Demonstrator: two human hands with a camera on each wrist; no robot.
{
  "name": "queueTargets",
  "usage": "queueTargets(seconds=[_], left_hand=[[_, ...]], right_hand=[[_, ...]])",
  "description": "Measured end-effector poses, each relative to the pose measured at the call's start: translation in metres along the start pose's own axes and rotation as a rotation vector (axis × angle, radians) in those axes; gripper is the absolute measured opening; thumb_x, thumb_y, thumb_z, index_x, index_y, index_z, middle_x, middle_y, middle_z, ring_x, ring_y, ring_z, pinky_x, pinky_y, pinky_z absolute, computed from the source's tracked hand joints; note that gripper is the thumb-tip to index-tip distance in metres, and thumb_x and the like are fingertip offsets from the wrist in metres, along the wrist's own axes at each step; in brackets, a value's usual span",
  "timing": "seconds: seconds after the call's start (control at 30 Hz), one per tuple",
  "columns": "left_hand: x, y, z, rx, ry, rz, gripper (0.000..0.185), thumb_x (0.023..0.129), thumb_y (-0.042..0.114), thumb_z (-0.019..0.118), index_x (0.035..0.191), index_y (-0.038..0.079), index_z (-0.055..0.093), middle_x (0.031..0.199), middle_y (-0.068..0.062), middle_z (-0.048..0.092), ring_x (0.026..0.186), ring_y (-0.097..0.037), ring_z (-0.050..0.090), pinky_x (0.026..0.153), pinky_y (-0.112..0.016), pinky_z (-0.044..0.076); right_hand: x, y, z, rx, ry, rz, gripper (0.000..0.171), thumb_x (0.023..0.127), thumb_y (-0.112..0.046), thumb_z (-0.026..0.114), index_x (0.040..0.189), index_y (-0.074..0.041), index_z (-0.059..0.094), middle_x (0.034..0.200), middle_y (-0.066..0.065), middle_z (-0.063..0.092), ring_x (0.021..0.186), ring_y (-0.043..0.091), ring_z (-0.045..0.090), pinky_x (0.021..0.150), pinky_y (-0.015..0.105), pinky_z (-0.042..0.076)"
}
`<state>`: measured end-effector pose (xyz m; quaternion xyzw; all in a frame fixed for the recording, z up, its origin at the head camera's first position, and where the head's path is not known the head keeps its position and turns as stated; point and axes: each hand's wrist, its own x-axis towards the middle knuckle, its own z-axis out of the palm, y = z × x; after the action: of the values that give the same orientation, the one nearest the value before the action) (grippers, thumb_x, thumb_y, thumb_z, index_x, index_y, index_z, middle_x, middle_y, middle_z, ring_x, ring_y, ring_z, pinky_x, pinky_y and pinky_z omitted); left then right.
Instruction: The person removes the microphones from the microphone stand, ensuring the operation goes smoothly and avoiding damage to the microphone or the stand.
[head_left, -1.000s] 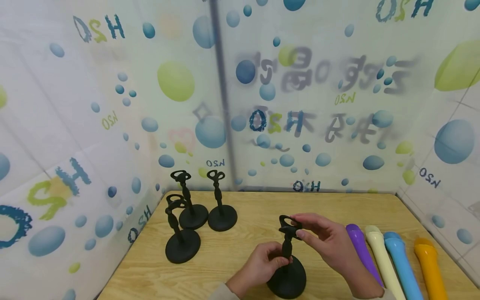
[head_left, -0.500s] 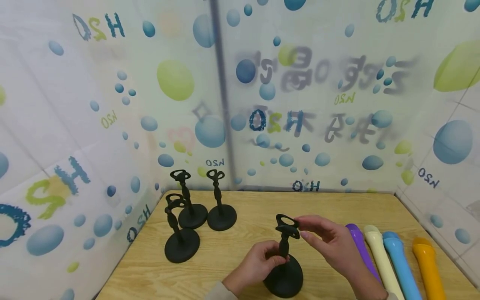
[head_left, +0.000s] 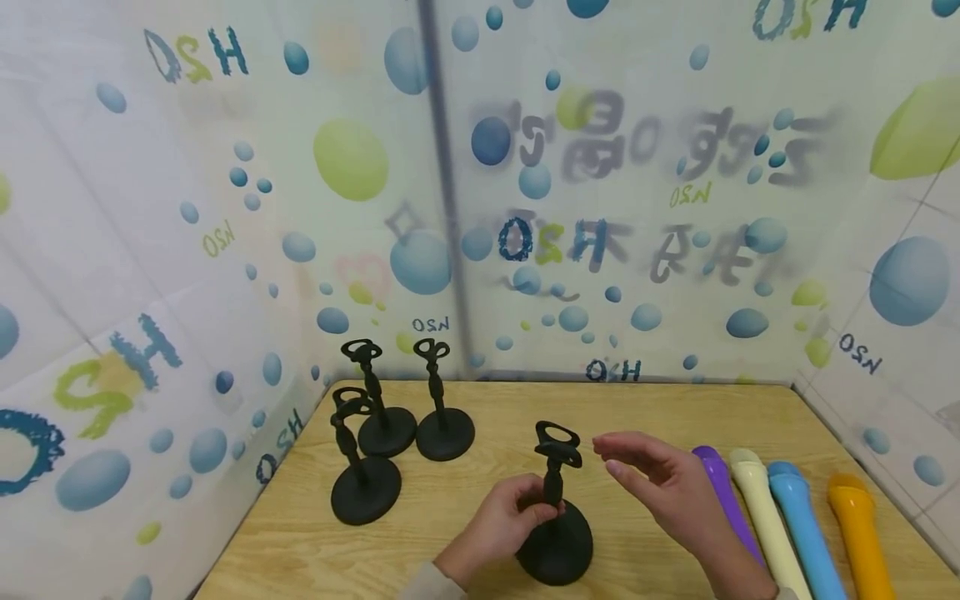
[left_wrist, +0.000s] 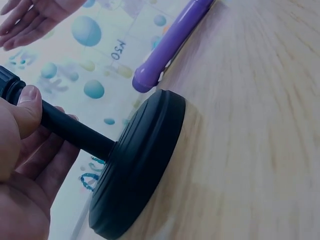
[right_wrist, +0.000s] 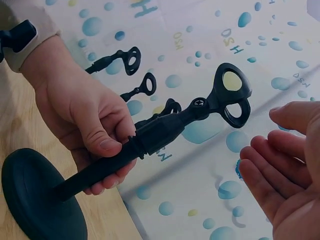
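Note:
A black desktop microphone stand [head_left: 558, 546] has a round base, a short stem and a clip with two rings on top. My left hand [head_left: 498, 523] grips its stem, thumb on the near side, as the right wrist view shows of the hand [right_wrist: 87, 117]. In the left wrist view the base [left_wrist: 142, 162] is at the wooden tabletop. My right hand [head_left: 663, 487] is held to the right of the clip [right_wrist: 232, 95], apart from it, fingers extended and slightly bent, with nothing in it.
Three like stands stand at the table's back left: a front one [head_left: 365, 492], a rear one [head_left: 386, 433] and another [head_left: 445, 435]. Purple [head_left: 723, 496], cream [head_left: 768, 521], blue [head_left: 806, 525] and orange [head_left: 858, 533] toy microphones lie at right. Patterned curtains [head_left: 637, 250] surround the table [head_left: 525, 417].
My right hand has let go of the clip and is apart from it. My left hand has shifted the stand a little to the left and away from me.

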<state>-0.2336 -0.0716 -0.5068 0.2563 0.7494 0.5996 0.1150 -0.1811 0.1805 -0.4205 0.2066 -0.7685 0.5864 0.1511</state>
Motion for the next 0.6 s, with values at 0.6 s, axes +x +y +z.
queueTargets(seconds=[0.6], left_hand=[[-0.016,-0.013,-0.052,0.056,0.178,-0.022,0.012,0.103,0.01,0.071,0.111,0.002,0.075,0.112,-0.019,0.081,0.103,-0.005,0.075,0.096,-0.018,0.056]], right_hand=[[-0.005,0.007,-0.003,0.02,0.002,-0.012,0.025,0.104,0.003,0.066,0.128,0.001,0.073,0.12,-0.01,0.08,0.108,0.001,0.074,0.086,0.02,0.061]])
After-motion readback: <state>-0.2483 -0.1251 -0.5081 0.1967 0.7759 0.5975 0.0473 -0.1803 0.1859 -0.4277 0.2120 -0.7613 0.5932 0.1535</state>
